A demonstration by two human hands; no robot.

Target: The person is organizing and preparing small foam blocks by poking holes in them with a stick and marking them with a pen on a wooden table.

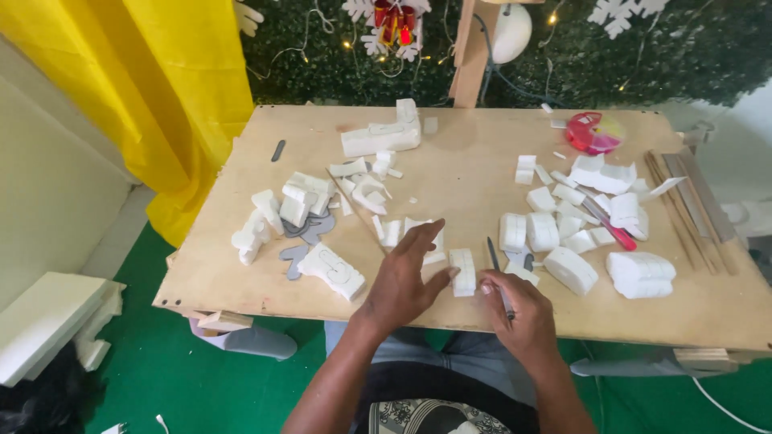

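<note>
While left hand (402, 277) spreads open, right hand (515, 309) grips a half-hidden pen (498, 273).

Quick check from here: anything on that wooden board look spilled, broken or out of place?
Nothing spilled. White foam pieces lie scattered in loose heaps across the wooden board, some beside grey cut-out shapes. The left hand steadies a small foam block; the right hand grips a thin tool. Messy, not damaged.

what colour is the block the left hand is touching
White. The small foam block at the left hand shows clearly in the head view, on the plywood table.
</note>
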